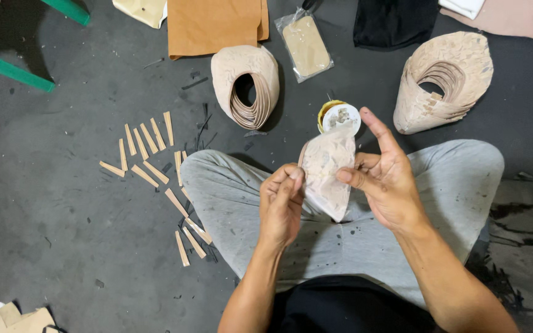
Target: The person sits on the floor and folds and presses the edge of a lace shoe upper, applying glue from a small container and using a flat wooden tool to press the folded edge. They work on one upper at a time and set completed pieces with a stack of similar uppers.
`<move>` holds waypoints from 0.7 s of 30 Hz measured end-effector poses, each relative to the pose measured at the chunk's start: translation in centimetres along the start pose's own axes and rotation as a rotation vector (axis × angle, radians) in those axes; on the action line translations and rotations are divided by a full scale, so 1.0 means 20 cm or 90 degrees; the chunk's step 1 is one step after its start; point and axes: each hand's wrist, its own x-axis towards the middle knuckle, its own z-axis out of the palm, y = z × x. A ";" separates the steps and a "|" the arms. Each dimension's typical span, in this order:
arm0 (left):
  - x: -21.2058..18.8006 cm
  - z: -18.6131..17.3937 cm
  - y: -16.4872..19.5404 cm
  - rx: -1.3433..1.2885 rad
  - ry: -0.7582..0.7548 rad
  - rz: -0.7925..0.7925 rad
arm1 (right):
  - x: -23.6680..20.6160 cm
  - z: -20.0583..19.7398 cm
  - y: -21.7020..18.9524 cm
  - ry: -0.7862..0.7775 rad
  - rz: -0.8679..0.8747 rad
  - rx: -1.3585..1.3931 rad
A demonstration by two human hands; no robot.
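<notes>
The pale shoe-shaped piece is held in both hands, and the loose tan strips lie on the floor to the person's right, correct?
Not quite: the head view shows the tan strips on the floor to the person's left. Both the left hand and right hand do hold the pale piece.

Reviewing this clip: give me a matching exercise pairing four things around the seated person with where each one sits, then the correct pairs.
Things:
1. pale sole-shaped piece
2. small tan strips
3. clear bag with a tan insert
4. green bar

Places:
A. scattered on the dark floor beside the person's left knee
B. top left corner of the view
C. pinched between the left hand and right hand
D. on the floor at top centre, beside the brown sheet

Pairs: 1-C, 2-A, 3-D, 4-B
</notes>
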 end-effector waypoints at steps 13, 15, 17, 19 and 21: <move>0.00 0.13 0.05 0.291 -0.038 -0.032 | -0.05 -0.04 0.01 0.030 0.036 0.069; 0.00 0.10 0.05 0.309 -0.041 -0.093 | -0.06 -0.05 0.00 0.011 0.016 0.049; 0.02 0.08 0.03 0.230 -0.019 -0.045 | -0.06 -0.05 -0.01 0.004 0.001 0.044; 0.02 0.06 0.01 0.199 -0.009 -0.014 | -0.07 -0.04 -0.01 0.020 0.003 0.048; 0.03 0.03 -0.01 0.211 -0.013 0.002 | -0.07 -0.03 0.00 0.059 0.019 0.054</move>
